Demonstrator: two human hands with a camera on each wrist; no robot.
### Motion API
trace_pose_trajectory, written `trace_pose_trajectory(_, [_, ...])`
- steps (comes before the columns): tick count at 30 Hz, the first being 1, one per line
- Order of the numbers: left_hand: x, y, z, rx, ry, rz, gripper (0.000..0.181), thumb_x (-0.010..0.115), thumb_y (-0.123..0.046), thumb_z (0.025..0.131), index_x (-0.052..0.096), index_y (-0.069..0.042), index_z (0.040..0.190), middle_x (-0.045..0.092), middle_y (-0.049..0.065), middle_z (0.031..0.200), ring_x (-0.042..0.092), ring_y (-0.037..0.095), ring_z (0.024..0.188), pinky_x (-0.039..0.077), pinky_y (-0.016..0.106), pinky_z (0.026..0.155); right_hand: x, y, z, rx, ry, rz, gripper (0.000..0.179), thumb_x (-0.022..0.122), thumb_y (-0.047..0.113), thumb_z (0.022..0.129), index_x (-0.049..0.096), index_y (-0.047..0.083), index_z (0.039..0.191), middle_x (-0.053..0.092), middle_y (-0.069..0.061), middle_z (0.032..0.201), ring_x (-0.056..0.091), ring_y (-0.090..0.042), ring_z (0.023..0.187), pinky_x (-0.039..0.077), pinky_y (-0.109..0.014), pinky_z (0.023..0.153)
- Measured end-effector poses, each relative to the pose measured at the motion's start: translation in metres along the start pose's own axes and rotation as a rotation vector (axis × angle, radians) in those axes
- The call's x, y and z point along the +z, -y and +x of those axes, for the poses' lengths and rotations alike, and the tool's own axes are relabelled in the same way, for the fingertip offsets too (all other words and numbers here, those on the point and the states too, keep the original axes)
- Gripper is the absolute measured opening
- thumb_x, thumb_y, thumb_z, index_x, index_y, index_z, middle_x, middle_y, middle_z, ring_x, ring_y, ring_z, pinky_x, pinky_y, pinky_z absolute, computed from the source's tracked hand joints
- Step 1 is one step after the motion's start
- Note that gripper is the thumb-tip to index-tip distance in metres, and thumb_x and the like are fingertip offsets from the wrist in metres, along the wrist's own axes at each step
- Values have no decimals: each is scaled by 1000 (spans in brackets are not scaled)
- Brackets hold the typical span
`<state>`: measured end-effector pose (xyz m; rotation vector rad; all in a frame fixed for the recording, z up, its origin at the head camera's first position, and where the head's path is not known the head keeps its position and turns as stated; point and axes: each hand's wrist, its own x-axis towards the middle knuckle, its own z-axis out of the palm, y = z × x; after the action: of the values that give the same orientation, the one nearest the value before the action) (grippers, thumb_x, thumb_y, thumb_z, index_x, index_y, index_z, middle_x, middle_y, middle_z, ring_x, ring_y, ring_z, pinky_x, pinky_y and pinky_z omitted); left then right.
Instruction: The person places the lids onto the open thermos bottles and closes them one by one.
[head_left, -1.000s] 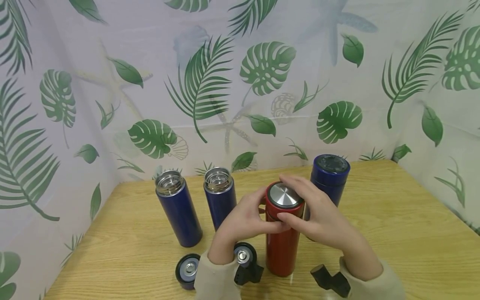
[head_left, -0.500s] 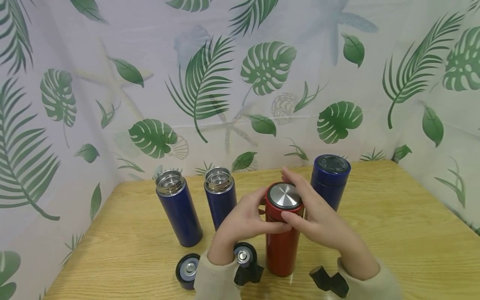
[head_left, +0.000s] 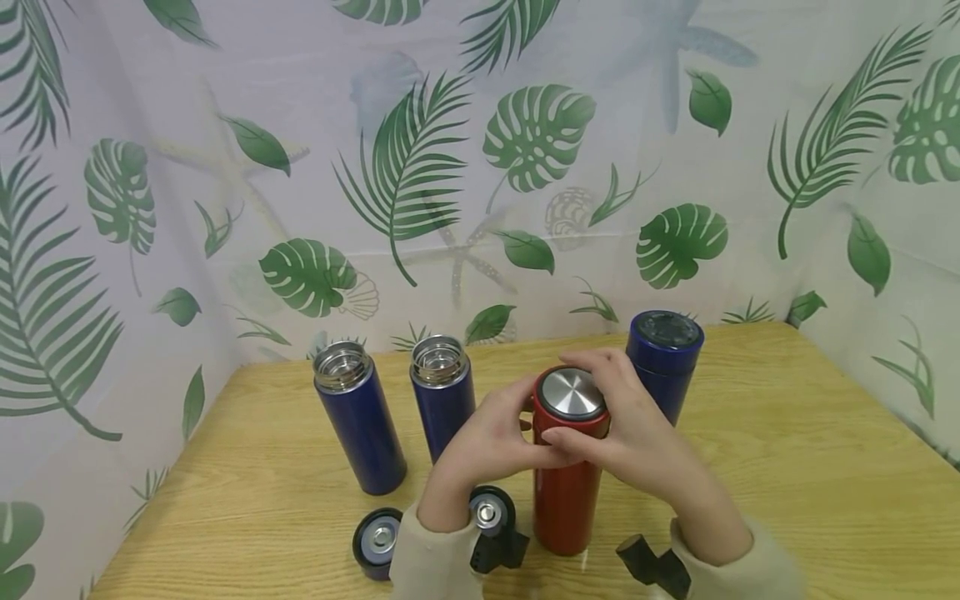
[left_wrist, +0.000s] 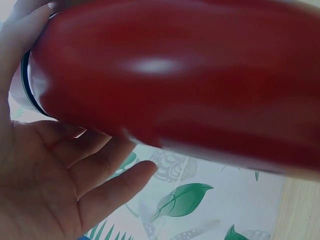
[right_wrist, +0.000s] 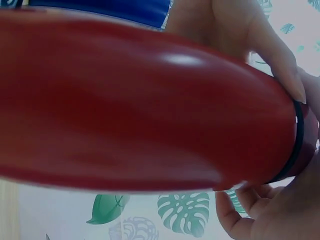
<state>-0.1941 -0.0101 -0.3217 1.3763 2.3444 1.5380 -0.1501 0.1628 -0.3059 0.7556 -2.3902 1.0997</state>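
A red thermos [head_left: 566, 508] stands upright on the wooden table in the head view, its silver-topped lid [head_left: 573, 392] on it. My left hand [head_left: 495, 433] grips it from the left, just below the lid. From the right, my right hand [head_left: 637, 433] curls round the lid, thumb in front and fingers at the far side. The left wrist view shows the thermos body [left_wrist: 175, 75] filling most of the picture, with the left thumb and fingers on either side. A dark ring [right_wrist: 296, 142] marks the lid seam in the right wrist view.
Two blue thermoses [head_left: 367, 433] without lids stand to the left. Two upturned lids, one dark-rimmed lid [head_left: 375, 542] and another lid [head_left: 487, 510], lie in front of them. Behind the right hand stands a closed blue thermos [head_left: 667, 367]. A leaf-patterned cloth [head_left: 450, 167] hangs behind.
The right fingers straightened half a second ago and now curl round the lid again. The right thumb has shifted left across its front. The left hand and the thermos stay in place.
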Motion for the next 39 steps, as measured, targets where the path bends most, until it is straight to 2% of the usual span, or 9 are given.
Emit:
trace_pose_trajectory(5, [0,-1,0,-21,-2,5,53,72,-15,73,49,-8,120,58,2,106,54,10,91,47,23,71,-3,-3,-2,-89,49,40,59,64,9,78,35,8,130,37,-9,128,43,-24,108,40,-47,83])
trace_pose_trajectory(9, [1,-1,1,-25,-2,-6,54,73,-15,72,49,-9,120,58,0,107,53,10,92,47,24,71,-6,-4,-3,-133,83,60,61,61,5,79,32,8,133,41,-9,126,43,-22,109,40,-48,83])
trace_pose_trajectory(14, [1,0,1,0,-2,-24,55,72,-11,72,48,-9,121,57,1,109,53,8,95,46,24,75,-6,-3,-3,-100,43,15,63,70,12,75,37,9,129,46,-7,117,46,-19,104,42,-44,80])
trace_pose_trajectory(19, [1,1,0,16,-2,-10,55,72,-12,73,47,-8,122,57,2,110,53,7,96,45,24,77,-2,0,-1,4,7,-2,70,78,20,68,40,8,125,42,-9,112,47,-21,98,45,-41,77])
trace_pose_trajectory(22, [0,1,0,21,-1,-10,54,71,-12,73,47,-8,122,57,3,110,53,8,96,45,24,78,0,1,0,30,16,1,71,77,24,68,38,9,126,40,-10,113,46,-24,98,45,-41,76])
trace_pose_trajectory(25, [0,1,0,18,-3,-9,53,71,-12,73,48,-8,121,57,2,109,53,7,97,45,24,78,-1,0,-1,-8,46,15,68,73,20,73,35,10,128,40,-10,118,46,-24,101,44,-44,79])
trace_pose_trajectory(28, [-1,0,0,6,-5,-12,53,72,-13,73,48,-8,120,57,1,109,53,8,96,45,24,77,-5,-3,-2,-84,98,54,67,67,11,77,30,11,133,41,-9,123,45,-23,106,40,-48,83])
trace_pose_trajectory(32, [0,0,0,-17,-5,-34,55,73,-14,72,48,-10,121,57,-1,109,53,8,95,46,25,75,-10,-6,-3,-150,146,74,70,64,5,78,26,10,136,42,-10,126,44,-23,109,38,-51,85])
trace_pose_trajectory(39, [0,0,1,-41,2,-5,56,73,-13,73,47,-8,122,57,2,110,53,12,96,45,24,76,-12,-5,-3,-97,93,15,73,73,16,73,33,9,133,47,-7,118,46,-21,105,40,-48,83])
